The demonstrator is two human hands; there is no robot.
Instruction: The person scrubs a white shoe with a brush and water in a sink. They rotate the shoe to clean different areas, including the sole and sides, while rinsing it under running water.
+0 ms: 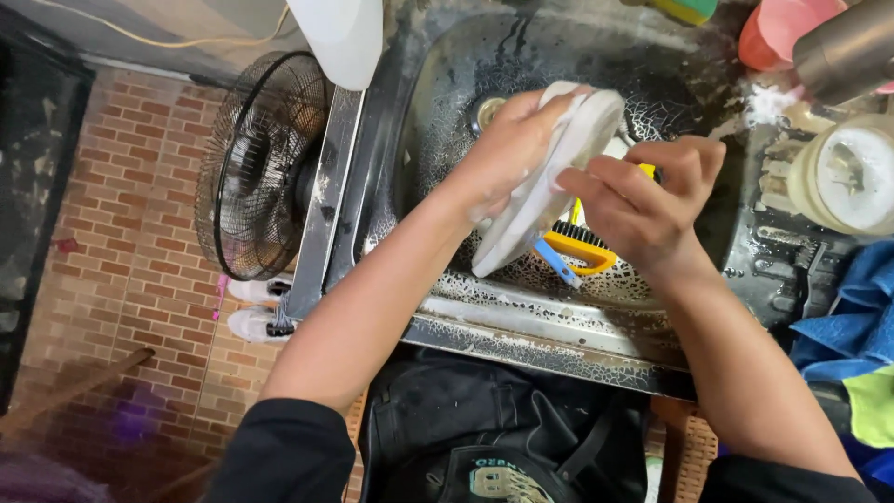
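head view: over the dark sink, the left hand clasps a white shoe at its upper end — the right hand closes its grip on a yellow brush. the shoe looks light, wet and slippery — best held around the heel.

A black fan stands on brick floor, blue cloth at right
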